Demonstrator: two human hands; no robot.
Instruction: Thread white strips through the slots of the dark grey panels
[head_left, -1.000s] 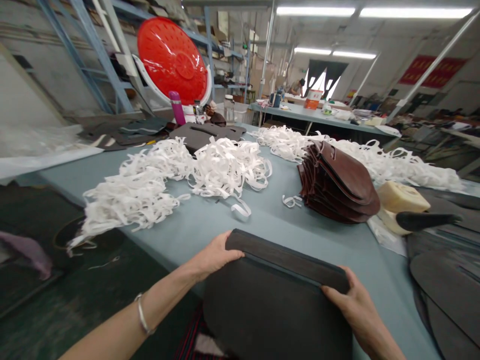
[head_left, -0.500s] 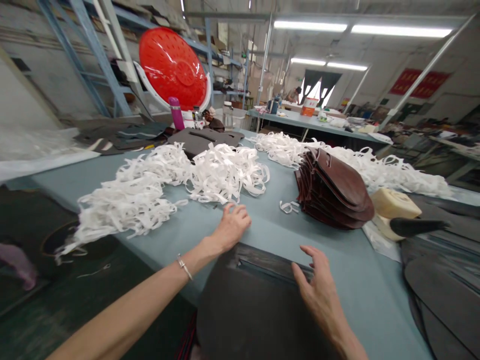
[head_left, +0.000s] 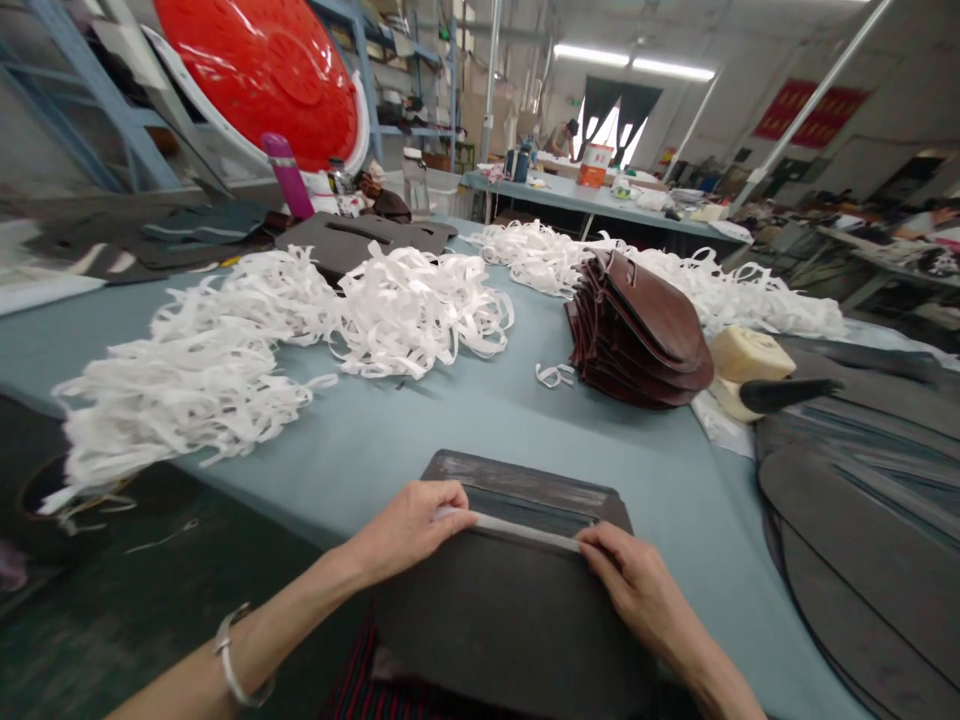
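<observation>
A dark grey panel (head_left: 510, 610) with a long slot lies at the table's front edge, close to my body. Stretched along the slot's near edge is a white strip (head_left: 525, 532). My left hand (head_left: 424, 525) pinches the strip's left end, and my right hand (head_left: 622, 570) pinches its right end against the panel. Both hands are closed, fingertips touching the panel. Heaps of loose white strips (head_left: 424, 310) lie beyond my left hand. One small curled strip (head_left: 553, 375) rests by a stack of brown panels (head_left: 637, 325).
To the right are a cream block-shaped container (head_left: 750, 358) with a black-handled tool (head_left: 791, 393) and more dark panels (head_left: 840, 560). A purple bottle (head_left: 287, 175) and a red basin (head_left: 270, 75) stand at the back left. A person (head_left: 562, 137) bends over a far table.
My left hand has come back from the table near the white heap to the panel, now with a white strip. Both hands have closed on it along the slot. The view has shifted.
</observation>
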